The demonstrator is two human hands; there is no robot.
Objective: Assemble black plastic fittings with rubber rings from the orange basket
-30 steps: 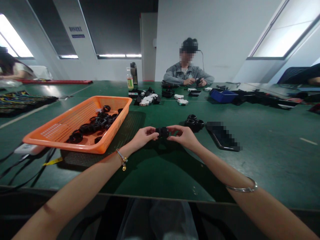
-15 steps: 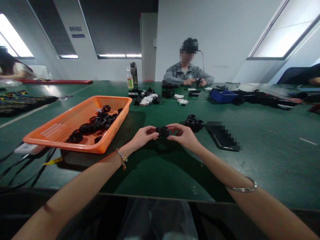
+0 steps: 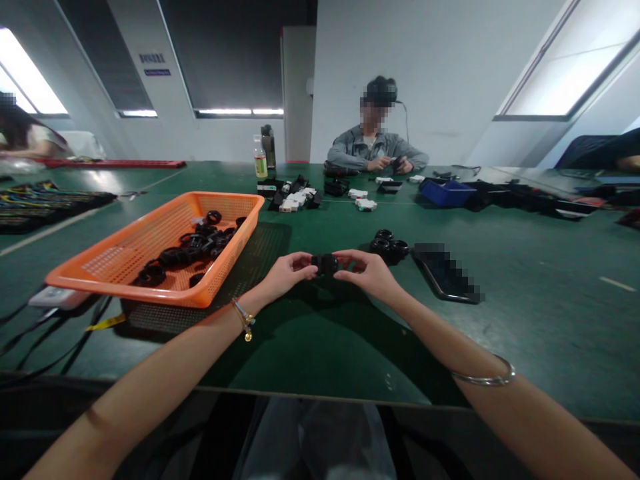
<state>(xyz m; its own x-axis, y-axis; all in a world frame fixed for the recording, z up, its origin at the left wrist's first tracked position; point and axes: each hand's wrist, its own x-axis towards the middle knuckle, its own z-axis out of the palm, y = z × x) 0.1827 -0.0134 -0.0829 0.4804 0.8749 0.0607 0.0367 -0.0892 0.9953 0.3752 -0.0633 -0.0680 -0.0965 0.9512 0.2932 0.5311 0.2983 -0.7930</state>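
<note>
Both my hands meet over the green table point(image 3: 320, 347) on one small black round part point(image 3: 325, 264). My left hand point(image 3: 286, 273) pinches its left end and my right hand point(image 3: 367, 272) pinches its right end, fingers curled. An orange basket point(image 3: 125, 267) holding several black rings point(image 3: 193, 248) stands to the left of my left hand. A small cluster of assembled black parts point(image 3: 389, 245) sits just beyond my right hand.
A dark phone point(image 3: 447, 277) lies right of the cluster. Across the table a person in a grey jacket point(image 3: 376, 150) handles small parts among white and black pieces point(image 3: 300, 193), bottles point(image 3: 264, 152) and a blue tray point(image 3: 445, 192). Cables point(image 3: 45, 340) trail at the left.
Almost nothing differs; my fingers shift slightly on the black part, which stays between both hands at the same place.
</note>
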